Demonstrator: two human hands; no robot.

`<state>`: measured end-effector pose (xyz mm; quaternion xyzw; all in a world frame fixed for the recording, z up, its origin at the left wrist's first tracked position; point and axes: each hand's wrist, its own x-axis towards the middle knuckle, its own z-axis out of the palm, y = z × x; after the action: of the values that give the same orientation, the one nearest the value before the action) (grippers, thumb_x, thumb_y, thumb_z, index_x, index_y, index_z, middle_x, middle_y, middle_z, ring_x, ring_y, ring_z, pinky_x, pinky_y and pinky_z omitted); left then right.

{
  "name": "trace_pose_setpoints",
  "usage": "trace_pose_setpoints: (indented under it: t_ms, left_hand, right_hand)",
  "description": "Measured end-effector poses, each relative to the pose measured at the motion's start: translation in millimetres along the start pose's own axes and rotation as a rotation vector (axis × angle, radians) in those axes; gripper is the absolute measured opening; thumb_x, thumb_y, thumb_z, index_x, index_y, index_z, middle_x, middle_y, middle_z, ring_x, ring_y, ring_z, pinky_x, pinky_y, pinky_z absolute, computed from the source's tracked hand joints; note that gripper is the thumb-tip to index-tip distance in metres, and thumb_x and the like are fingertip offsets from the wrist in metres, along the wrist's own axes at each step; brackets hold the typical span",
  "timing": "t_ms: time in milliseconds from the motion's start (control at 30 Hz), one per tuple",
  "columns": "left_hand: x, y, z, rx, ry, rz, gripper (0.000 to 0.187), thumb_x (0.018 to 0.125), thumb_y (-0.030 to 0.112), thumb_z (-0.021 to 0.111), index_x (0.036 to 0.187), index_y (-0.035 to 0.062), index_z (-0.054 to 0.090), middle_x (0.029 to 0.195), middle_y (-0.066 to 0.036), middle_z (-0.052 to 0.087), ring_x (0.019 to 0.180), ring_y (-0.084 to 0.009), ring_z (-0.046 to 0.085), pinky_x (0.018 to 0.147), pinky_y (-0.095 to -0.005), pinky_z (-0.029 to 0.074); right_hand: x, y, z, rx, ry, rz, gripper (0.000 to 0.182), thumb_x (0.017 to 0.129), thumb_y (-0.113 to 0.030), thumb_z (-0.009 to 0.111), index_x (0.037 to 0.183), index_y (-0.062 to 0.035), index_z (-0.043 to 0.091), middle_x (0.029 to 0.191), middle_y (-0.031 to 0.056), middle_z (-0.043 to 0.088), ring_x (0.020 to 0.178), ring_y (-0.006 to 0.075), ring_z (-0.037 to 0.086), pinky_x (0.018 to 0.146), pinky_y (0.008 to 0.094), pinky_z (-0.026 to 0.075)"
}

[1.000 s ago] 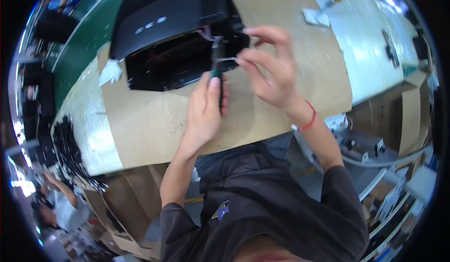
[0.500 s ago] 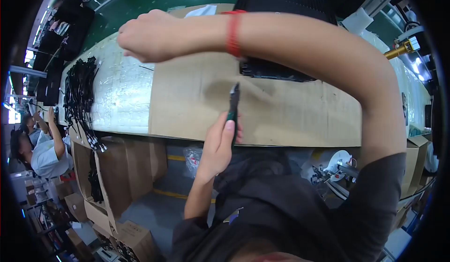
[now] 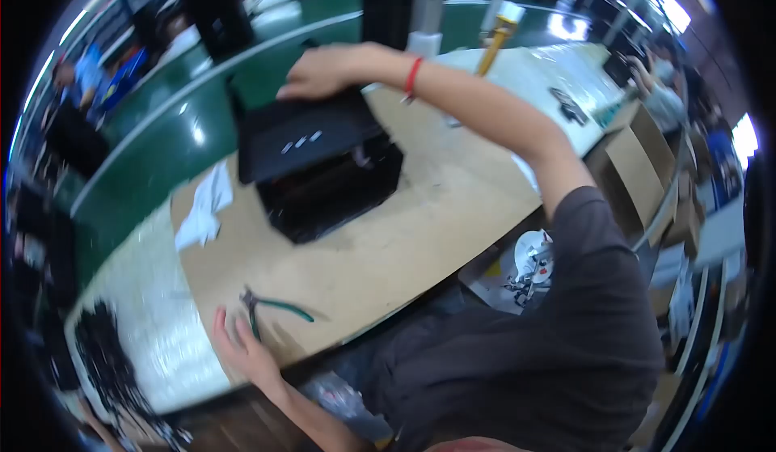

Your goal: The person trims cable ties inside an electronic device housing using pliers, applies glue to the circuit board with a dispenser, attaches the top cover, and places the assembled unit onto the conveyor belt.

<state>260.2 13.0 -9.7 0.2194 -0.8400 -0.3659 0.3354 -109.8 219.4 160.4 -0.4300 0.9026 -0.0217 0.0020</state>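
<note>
My right hand (image 3: pixel 322 73), with a red band at the wrist, is closed over the upper edge of a black case (image 3: pixel 311 141). The case stands tilted on the cardboard sheet, and its front panel shows several short white marks. Some of my right fingers are hidden behind that edge. At the lower left my left hand (image 3: pixel 245 353) has its fingers spread. Just beyond its fingertips lies a pair of cutting pliers (image 3: pixel 276 303) with dark green handles, jaws and handles apart, one handle close to the thumb.
Under the case, the cardboard sheet (image 3: pixel 436 234) covers the middle of a plastic-wrapped table (image 3: pixel 162 355). A white cloth (image 3: pixel 206 207) lies at its left edge. Black cables (image 3: pixel 105 347) are heaped at far left. Open cartons (image 3: pixel 634 165) and a reel device (image 3: pixel 531 259) stand at right.
My left hand has let go of the cutting pliers, which now lie on the cardboard. My right hand has gone from an apparently empty fist to holding the black case. The view has turned.
</note>
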Motion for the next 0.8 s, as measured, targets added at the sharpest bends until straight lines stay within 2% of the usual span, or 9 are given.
trace_pose_setpoints:
  t_ms: [100, 200, 333, 467, 567, 600, 733, 767, 800]
  left_hand:
    - [1.7, 44.5, 12.1, -0.108, 0.105, 0.079, 0.025, 0.092, 0.009, 0.047, 0.110, -0.0064, 0.055, 0.116, -0.019, 0.057, 0.109, -0.0298, 0.053, 0.099, -0.0381, 0.039]
    - [-5.9, 83.9, 23.8, -0.431, -0.257, 0.119, 0.016, 0.090, 0.007, 0.047, 0.092, -0.0038, 0.058, 0.091, -0.014, 0.062, 0.086, -0.0213, 0.058, 0.083, -0.0302, 0.044]
    - [-7.7, 138.9, 53.3, -0.599, -0.674, 0.148, 0.016, 0.091, 0.009, 0.049, 0.095, -0.0041, 0.057, 0.089, -0.013, 0.059, 0.083, -0.0204, 0.059, 0.077, -0.0306, 0.047]
    - [-4.5, 163.2, 77.0, -0.803, -0.731, 0.018, 0.017, 0.091, 0.012, 0.051, 0.096, -0.0041, 0.055, 0.089, -0.014, 0.059, 0.082, -0.0203, 0.059, 0.076, -0.0306, 0.048]
    - [2.0, 166.8, 78.6, -1.330, -0.877, -0.343, 0.060, 0.089, 0.021, 0.056, 0.136, -0.0077, 0.034, 0.125, -0.024, 0.053, 0.103, -0.0280, 0.059, 0.088, -0.0400, 0.051]
    - [5.5, 162.2, 77.2, -1.444, -0.995, -0.394, 0.083, 0.087, 0.031, 0.061, 0.145, -0.0073, 0.015, 0.142, -0.025, 0.037, 0.123, -0.0348, 0.048, 0.097, -0.0506, 0.046]
    - [-22.4, 166.6, 71.5, -1.648, -0.909, -0.544, 0.091, 0.083, 0.050, 0.063, 0.146, -0.0002, 0.020, 0.148, -0.019, 0.031, 0.139, -0.0354, 0.025, 0.097, -0.0683, 0.036]
    - [-28.6, 168.1, 75.4, -1.651, -0.903, -0.553, 0.091, 0.083, 0.050, 0.063, 0.146, -0.0002, 0.020, 0.148, -0.019, 0.031, 0.139, -0.0354, 0.025, 0.097, -0.0683, 0.036]
    - [-36.2, 168.4, 78.4, -1.724, -0.802, -0.764, 0.085, 0.086, 0.051, 0.058, 0.144, 0.0002, 0.024, 0.145, -0.017, 0.036, 0.134, -0.0347, 0.034, 0.099, -0.0645, 0.038]
  right_hand:
    - [-10.7, 9.5, 9.7, 0.267, -0.065, 0.013, 0.054, 0.097, -0.047, 0.040, 0.104, -0.0002, 0.066, 0.103, 0.0213, 0.066, 0.098, 0.0373, 0.062, 0.086, 0.0433, 0.048]
    - [0.0, 22.5, 6.1, 0.172, 0.024, -0.114, 0.054, 0.096, -0.048, 0.042, 0.106, -0.0007, 0.066, 0.104, 0.0210, 0.066, 0.101, 0.0367, 0.060, 0.088, 0.0418, 0.046]
    - [-17.0, 16.3, 0.6, 0.312, -0.012, -0.085, 0.055, 0.092, -0.051, 0.047, 0.100, -0.0005, 0.067, 0.100, 0.0198, 0.066, 0.097, 0.0358, 0.062, 0.084, 0.0414, 0.048]
    - [-44.8, 4.6, -2.5, 0.239, 0.189, -0.107, 0.050, 0.089, -0.048, 0.055, 0.093, 0.0006, 0.065, 0.092, 0.0205, 0.066, 0.091, 0.0374, 0.064, 0.078, 0.0456, 0.050]
    - [-110.4, -23.5, -37.8, 0.246, 0.430, -0.246, 0.041, 0.084, -0.040, 0.065, 0.085, 0.0010, 0.062, 0.084, 0.0181, 0.065, 0.078, 0.0380, 0.065, 0.070, 0.0463, 0.051]
    - [-134.1, -33.8, -42.1, 0.239, 0.464, -0.275, 0.035, 0.081, -0.035, 0.066, 0.083, -0.0003, 0.060, 0.081, 0.0162, 0.064, 0.075, 0.0364, 0.065, 0.066, 0.0456, 0.051]
    - [-201.3, -74.7, 6.9, 0.113, 0.552, -0.487, 0.020, 0.072, -0.022, 0.065, 0.074, -0.0067, 0.053, 0.072, 0.0056, 0.056, 0.075, 0.0252, 0.064, 0.062, 0.0363, 0.048]
    - [-214.7, -81.3, 24.4, 0.078, 0.564, -0.527, 0.019, 0.070, -0.020, 0.065, 0.072, -0.0081, 0.051, 0.071, 0.0029, 0.053, 0.077, 0.0221, 0.063, 0.063, 0.0334, 0.048]
    - [-224.3, -74.6, 32.1, 0.179, 0.548, -0.572, 0.019, 0.070, -0.020, 0.066, 0.073, -0.0078, 0.051, 0.072, 0.0023, 0.054, 0.077, 0.0206, 0.062, 0.064, 0.0322, 0.047]
